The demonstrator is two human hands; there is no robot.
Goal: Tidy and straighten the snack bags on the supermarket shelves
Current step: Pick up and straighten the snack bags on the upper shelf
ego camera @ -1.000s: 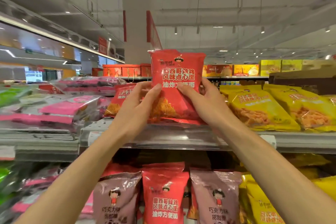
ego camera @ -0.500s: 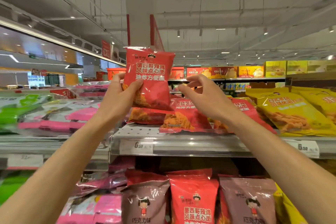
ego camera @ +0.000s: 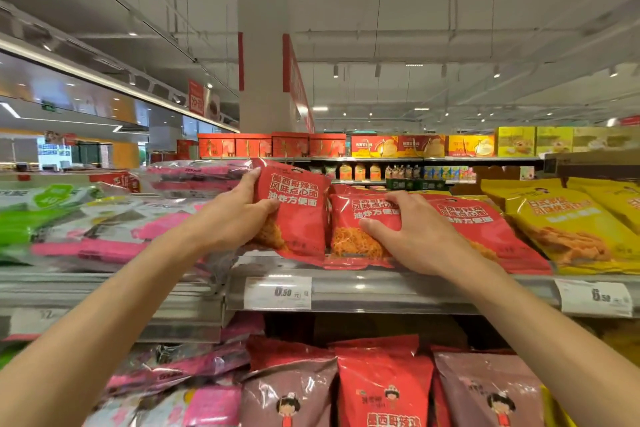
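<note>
My left hand (ego camera: 239,218) grips a red snack bag (ego camera: 298,208) by its left edge, thumb across the front, and holds it tilted with its bottom at the front of the top shelf (ego camera: 381,291). Beside it to the right lies a second red bag (ego camera: 360,229). My right hand (ego camera: 412,236) grips that bag, thumb on its front and fingers over its top right. A third red bag (ego camera: 485,229) lies further right, partly under my right hand.
Yellow snack bags (ego camera: 568,225) fill the shelf to the right, pink and green packs (ego camera: 104,225) the shelf to the left. White price tags (ego camera: 277,293) sit on the shelf rail. Below hang red (ego camera: 384,388) and mauve bags (ego camera: 287,402). Boxed goods line a far shelf.
My left hand has brought the red bag down from above the shelf onto its front edge. My right hand dropped from mid-air onto the neighbouring red bag and took hold of it.
</note>
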